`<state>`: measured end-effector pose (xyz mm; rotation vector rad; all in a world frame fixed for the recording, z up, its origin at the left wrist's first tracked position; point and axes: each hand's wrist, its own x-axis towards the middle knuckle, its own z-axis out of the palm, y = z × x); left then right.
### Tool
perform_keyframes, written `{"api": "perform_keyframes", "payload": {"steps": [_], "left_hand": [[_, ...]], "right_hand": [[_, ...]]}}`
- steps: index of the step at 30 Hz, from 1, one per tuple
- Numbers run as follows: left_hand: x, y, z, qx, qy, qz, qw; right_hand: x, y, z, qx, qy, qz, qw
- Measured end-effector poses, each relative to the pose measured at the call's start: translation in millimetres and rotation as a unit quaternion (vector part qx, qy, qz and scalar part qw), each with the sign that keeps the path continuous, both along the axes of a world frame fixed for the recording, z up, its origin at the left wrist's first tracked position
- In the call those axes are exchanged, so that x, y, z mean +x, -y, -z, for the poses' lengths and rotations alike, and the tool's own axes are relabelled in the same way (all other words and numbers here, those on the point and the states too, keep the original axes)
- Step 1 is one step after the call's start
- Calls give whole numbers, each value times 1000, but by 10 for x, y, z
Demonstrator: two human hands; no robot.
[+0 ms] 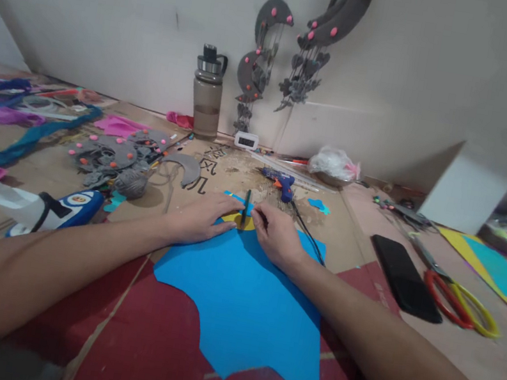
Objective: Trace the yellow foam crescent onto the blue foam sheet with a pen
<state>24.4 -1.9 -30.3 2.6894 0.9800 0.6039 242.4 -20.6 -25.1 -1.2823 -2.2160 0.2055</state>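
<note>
A large sheet of blue paper [258, 307] with wavy cut edges lies in front of me. At its far end is a small yellow paper piece [246, 222]. My left hand [204, 217] rests flat with fingers stretched over the paper's far left part, fingertips by the yellow piece. My right hand [276, 231] is closed, its thumb and fingers pinched at a thin dark pen [246, 207] that stands nearly upright over the yellow piece. The exact grip on the pen is partly hidden.
A blue glue gun [278, 182] with its cord lies beyond my hands. To the right are a black phone [404, 277] and red-and-yellow scissors [454, 295]. Grey felt pieces [113, 157] and a yarn ball [131, 182] lie left. A water bottle [207, 101] stands by the wall.
</note>
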Motion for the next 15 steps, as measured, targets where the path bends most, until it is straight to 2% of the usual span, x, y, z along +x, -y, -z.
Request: {"api": "perform_keyframes", "payload": {"steps": [15], "left_hand": [[47,18,11,16,-12,-24,999]], "right_hand": [[-6,2,21,9,-1,-24,1000]]}}
